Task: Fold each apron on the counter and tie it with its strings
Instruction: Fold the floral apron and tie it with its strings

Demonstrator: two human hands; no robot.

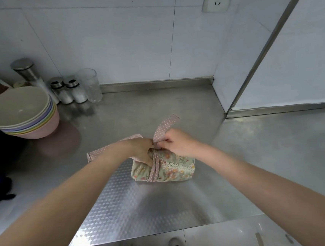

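The folded flowery apron lies on the shiny bench. The right hand pinches a dotted pink string. The left hand grips the bundle's other string.

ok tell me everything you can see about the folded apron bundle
The folded floral fabric apron lies as a compact bundle on the steel counter. It looks like soft greenish cloth printed with orange and pink flowers, with a white lace strip across it. Pink white-dotted strings wrap round its middle; one end sticks up. The left hand and right hand pinch the strings at the top.
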